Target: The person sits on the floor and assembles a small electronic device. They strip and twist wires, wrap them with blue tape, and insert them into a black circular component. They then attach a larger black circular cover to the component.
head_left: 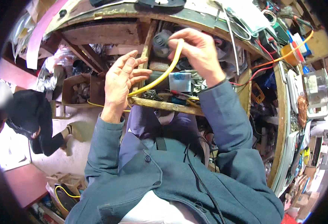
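Right hand (pixel 201 54) — thumb and fingers pinching yellow cable (pixel 164 76). Left hand (pixel 120 80) — fingers loosely spread, released, cable passing beside palm. Cable bows between hands, above wooden drawer (pixel 167 106).

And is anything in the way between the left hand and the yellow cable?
No, nothing visible is in the way: the yellow cable runs right beside the left hand. Whether they touch, I can't tell.
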Available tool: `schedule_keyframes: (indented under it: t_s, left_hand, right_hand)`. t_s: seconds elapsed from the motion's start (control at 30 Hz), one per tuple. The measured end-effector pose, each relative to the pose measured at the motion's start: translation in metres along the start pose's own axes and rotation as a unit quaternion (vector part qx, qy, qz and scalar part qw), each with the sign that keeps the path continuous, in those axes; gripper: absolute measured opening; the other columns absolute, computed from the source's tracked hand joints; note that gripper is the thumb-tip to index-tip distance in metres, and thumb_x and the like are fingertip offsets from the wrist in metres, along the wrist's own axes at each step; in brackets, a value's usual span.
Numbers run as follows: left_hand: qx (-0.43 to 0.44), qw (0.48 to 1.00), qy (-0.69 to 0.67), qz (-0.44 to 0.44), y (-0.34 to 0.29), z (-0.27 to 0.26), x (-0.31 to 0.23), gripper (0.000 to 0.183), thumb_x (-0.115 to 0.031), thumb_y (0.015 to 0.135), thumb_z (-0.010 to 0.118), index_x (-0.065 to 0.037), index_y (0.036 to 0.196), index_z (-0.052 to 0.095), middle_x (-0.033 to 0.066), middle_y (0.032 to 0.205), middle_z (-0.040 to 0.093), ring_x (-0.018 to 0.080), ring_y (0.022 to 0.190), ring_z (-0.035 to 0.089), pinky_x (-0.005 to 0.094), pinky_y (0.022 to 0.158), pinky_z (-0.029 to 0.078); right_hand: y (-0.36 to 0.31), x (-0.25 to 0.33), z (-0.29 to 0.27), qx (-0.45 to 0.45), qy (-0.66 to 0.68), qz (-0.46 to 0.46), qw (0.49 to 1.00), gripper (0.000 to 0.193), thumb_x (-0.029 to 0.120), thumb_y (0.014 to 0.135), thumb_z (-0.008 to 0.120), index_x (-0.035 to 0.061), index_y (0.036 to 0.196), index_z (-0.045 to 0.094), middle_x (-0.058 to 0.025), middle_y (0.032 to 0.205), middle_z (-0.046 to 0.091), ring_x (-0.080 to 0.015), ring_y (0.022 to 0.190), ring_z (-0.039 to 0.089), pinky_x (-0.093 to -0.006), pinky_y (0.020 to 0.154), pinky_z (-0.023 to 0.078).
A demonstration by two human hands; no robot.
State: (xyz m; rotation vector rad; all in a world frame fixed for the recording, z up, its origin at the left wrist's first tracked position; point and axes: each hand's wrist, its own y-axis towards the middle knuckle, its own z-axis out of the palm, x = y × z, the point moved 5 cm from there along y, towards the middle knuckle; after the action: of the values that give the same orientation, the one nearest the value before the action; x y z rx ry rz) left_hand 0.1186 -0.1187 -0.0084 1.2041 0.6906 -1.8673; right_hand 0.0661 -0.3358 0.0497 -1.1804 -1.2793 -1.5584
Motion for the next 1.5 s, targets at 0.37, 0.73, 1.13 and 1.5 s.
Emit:
schedule_keyframes:
  t_s: [0.37, 0.73, 1.13, 1.5]
  left_hand:
    - [0.054, 0.981, 0.174, 0.066, 0.015, 0.005, -0.033, 0.027, -0.01, 0.101, 0.064, 0.005, 0.124, 0.068, 0.0141, 0.108, 0.076, 0.019, 0.095, 0.074, 0.0305, 0.087, 0.059]
    - [0.136, 0.809, 0.568, 0.068, 0.107, 0.096, 0.026, 0.045, -0.032, 0.088, 0.079, 0.007, 0.108, 0.069, 0.0324, 0.104, 0.07, 0.0465, 0.104, 0.069, 0.0487, 0.087, 0.056]
    - [0.036, 0.986, 0.161, -0.023, 0.09, 0.055, 0.007, 0.043, -0.008, 0.085, 0.079, 0.011, 0.12, 0.062, 0.0154, 0.092, 0.073, 0.0184, 0.075, 0.072, 0.03, 0.06, 0.061]
    - [0.018, 0.995, -0.092, -0.019, 0.04, 0.026, 0.0, 0.046, 0.005, 0.093, 0.068, -0.001, 0.134, 0.047, 0.0139, 0.122, 0.065, 0.0242, 0.104, 0.071, 0.0387, 0.085, 0.066]
  right_hand:
    - [-0.007, 0.04, -0.026, -0.073, -0.08, -0.13, 0.986, 0.017, -0.007, 0.091, 0.07, -0.0052, 0.107, 0.07, -0.0098, 0.092, 0.076, -0.0141, 0.082, 0.074, -0.0256, 0.076, 0.062]
    - [-0.009, 0.041, -0.033, -0.067, -0.043, -0.145, 0.986, 0.024, -0.012, 0.091, 0.053, -0.007, 0.112, 0.065, -0.0138, 0.099, 0.073, -0.0226, 0.092, 0.076, -0.034, 0.085, 0.062]
    - [-0.004, 0.019, -0.033, -0.113, 0.001, -0.032, 0.993, 0.018, -0.003, 0.086, 0.077, -0.0022, 0.098, 0.064, -0.0121, 0.086, 0.073, -0.0176, 0.074, 0.072, -0.0286, 0.071, 0.059]
    - [-0.006, -0.017, 0.005, -0.092, 0.115, 0.122, 0.981, 0.042, 0.007, 0.089, 0.076, -0.0013, 0.125, 0.057, -0.0129, 0.097, 0.075, -0.021, 0.075, 0.074, -0.0316, 0.067, 0.063]
